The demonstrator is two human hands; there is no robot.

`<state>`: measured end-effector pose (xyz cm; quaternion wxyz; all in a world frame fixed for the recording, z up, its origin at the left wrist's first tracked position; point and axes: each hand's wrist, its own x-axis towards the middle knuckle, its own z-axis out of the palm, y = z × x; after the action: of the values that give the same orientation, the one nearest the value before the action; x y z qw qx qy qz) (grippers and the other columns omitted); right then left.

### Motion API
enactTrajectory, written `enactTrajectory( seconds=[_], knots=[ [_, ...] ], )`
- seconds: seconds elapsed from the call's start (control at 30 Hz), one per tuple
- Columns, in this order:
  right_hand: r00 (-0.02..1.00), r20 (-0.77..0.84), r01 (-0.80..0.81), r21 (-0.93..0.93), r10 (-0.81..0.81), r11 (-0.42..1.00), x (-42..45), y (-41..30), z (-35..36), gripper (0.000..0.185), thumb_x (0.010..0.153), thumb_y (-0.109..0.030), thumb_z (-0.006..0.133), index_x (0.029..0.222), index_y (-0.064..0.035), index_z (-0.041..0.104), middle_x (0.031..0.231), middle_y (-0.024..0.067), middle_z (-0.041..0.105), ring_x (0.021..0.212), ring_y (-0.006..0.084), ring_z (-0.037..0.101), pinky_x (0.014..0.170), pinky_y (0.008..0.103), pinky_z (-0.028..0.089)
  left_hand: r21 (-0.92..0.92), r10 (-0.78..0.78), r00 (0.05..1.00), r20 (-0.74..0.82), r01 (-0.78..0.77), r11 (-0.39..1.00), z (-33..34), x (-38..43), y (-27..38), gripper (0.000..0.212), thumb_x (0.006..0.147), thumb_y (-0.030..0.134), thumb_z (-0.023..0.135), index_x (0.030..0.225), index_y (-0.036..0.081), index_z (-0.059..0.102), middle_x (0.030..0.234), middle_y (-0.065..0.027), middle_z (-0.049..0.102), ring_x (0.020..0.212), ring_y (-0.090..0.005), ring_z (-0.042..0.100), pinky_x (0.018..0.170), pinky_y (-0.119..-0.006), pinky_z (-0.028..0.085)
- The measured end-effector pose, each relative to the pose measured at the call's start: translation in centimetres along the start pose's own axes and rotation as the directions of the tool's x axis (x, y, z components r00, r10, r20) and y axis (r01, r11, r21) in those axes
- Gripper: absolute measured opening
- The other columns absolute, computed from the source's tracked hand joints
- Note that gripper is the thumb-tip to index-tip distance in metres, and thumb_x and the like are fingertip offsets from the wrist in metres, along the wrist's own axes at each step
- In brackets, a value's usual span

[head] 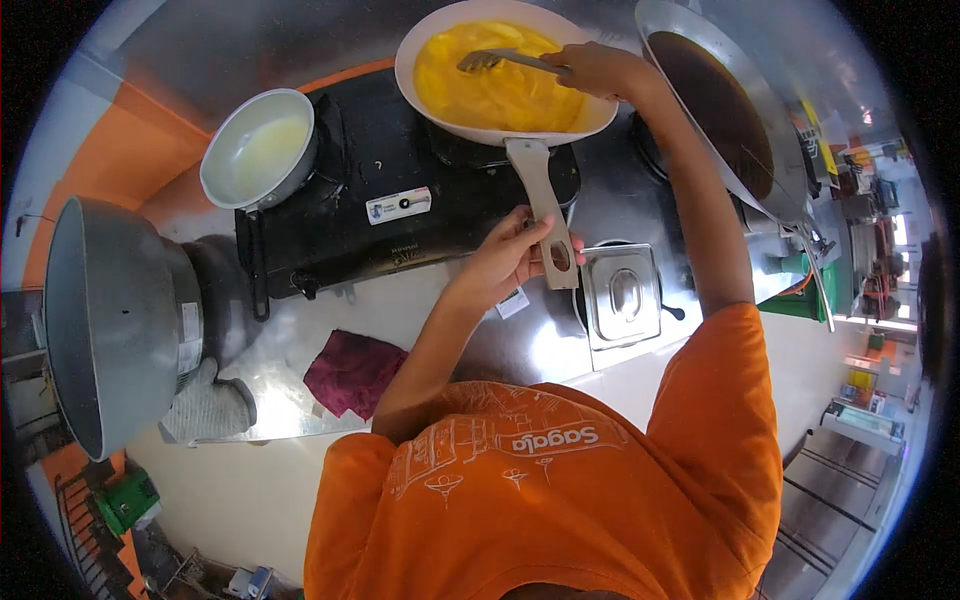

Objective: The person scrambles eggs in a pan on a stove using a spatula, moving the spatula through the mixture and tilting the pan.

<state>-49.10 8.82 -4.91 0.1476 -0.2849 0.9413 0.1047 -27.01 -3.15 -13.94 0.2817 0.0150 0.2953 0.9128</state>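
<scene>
My left hand (pixel 519 244) grips the beige handle (pixel 541 196) of a light-coloured frying pan (pixel 414 84) on the black gas stove (pixel 322 240). Yellow egg-like food (pixel 480 97) covers most of the pan's bottom, with thicker folds in it. Above the pan's right side, my right hand (pixel 600 71) holds a spatula-like utensil (pixel 525 60). The utensil's broad end dips into the yellow food. To the left, a smaller white pan (pixel 225 169) with a black handle sits on the other burner, holding a little pale yellow liquid.
A large wok (pixel 784 187) of dark brown liquid stands at the right. Nearer me are a lidded steel container (pixel 622 296) and a maroon cloth (pixel 352 373). A big grey metal bowl (pixel 112 322) and a grey oven mitt (pixel 210 409) occupy the left end of the steel counter.
</scene>
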Motion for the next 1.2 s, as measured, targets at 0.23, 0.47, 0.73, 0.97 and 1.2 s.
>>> enactTrajectory(
  seconds=[0.23, 0.47, 0.73, 0.97, 1.2],
  knots=[
    [0.975, -0.202, 0.089, -0.039, -0.095, 0.995, 1.3, 0.9, -0.8, 0.036, 0.084, -0.026, 0.043, 0.116, -0.0101, 0.045, 0.11, 0.0139, 0.051, 0.096, 0.0316, 0.05, 0.084, 0.0358, 0.039, -0.182, -0.008, 0.991, -0.132, -0.017, 0.983, 1.2, -0.1, -0.9, 0.025, 0.084, 0.028, 0.046, 0.096, 0.007, 0.044, 0.084, -0.0121, 0.056, 0.076, -0.0219, 0.057, 0.074, -0.036, 0.046],
    [0.983, 0.033, 0.18, -0.009, -0.18, 0.984, -9.7, 3.5, -8.3, 0.037, 0.082, -0.027, 0.049, 0.116, -0.0141, 0.047, 0.099, 0.0112, 0.057, 0.078, 0.0228, 0.055, 0.07, 0.0319, 0.042, -0.34, -0.004, 0.993, -0.114, -0.035, 0.94, 2.0, 0.1, -1.7, 0.023, 0.083, 0.024, 0.048, 0.096, 0.005, 0.047, 0.082, -0.01, 0.054, 0.076, -0.0196, 0.055, 0.069, -0.032, 0.047],
    [0.982, 0.159, -0.133, 0.2, 0.102, 0.971, -9.9, 1.8, -4.5, 0.03, 0.079, -0.02, 0.053, 0.109, -0.0141, 0.053, 0.073, 0.0091, 0.059, 0.063, 0.0193, 0.055, 0.06, 0.0324, 0.042, -0.365, 0.044, 0.992, -0.118, -0.084, 0.927, 1.9, 0.2, -1.9, 0.02, 0.082, 0.021, 0.05, 0.095, 0.006, 0.046, 0.075, -0.006, 0.049, 0.066, -0.0146, 0.048, 0.06, -0.029, 0.044],
    [0.989, 0.146, -0.023, 0.065, 0.013, 0.998, -6.3, 1.3, -5.2, 0.034, 0.081, -0.021, 0.045, 0.114, -0.0144, 0.049, 0.06, 0.0071, 0.052, 0.037, 0.0128, 0.042, 0.033, 0.0267, 0.034, -0.418, -0.02, 0.994, -0.104, -0.025, 0.908, 2.5, 0.1, -1.5, 0.019, 0.082, 0.02, 0.051, 0.095, 0.007, 0.046, 0.073, -0.0046, 0.045, 0.063, -0.0122, 0.043, 0.056, -0.026, 0.04],
    [0.997, 0.077, 0.032, -0.023, -0.03, 0.999, -1.2, 0.1, -4.9, 0.038, 0.082, -0.025, 0.043, 0.117, -0.012, 0.046, 0.067, 0.0097, 0.055, 0.04, 0.0158, 0.048, 0.032, 0.0275, 0.037, -0.43, 0.005, 0.995, -0.1, -0.047, 0.902, 2.4, 0.0, -1.7, 0.019, 0.082, 0.02, 0.051, 0.094, 0.007, 0.045, 0.072, -0.0043, 0.044, 0.063, -0.0117, 0.043, 0.055, -0.025, 0.038]
  ],
)
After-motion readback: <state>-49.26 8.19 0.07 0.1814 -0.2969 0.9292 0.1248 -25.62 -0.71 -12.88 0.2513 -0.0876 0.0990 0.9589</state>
